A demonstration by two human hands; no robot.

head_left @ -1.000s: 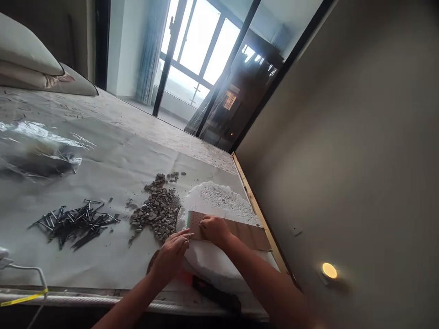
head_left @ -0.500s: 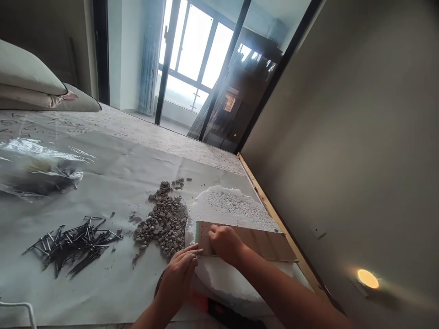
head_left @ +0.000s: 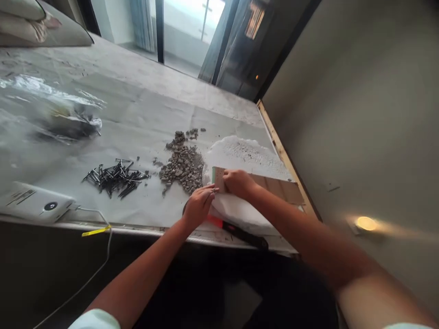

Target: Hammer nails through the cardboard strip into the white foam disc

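A brown board [head_left: 281,188] with small holes and a green left edge lies on a white foam slab [head_left: 236,148]. My right hand [head_left: 238,182] is closed, its fingertips pinched down on the board near that edge; what is between them is hidden. My left hand [head_left: 200,204] is at the board's near left corner, fingers drawn together around something small and pale. Below it lies a tool with a red and black handle [head_left: 245,235], its head mostly hidden by the hand. To the left are a heap of grey gravel [head_left: 185,169] and a pile of dark nails [head_left: 116,177].
A clear plastic bag [head_left: 65,112] with blurred contents lies at the left. A white device [head_left: 37,203] with a cable and yellow tag [head_left: 96,231] sits at the front left edge. A wooden strip [head_left: 279,146] runs along the right wall.
My view has tilted down, bringing the front edge, the white device and both forearms into sight. Both hands keep nearly the same places at the board.
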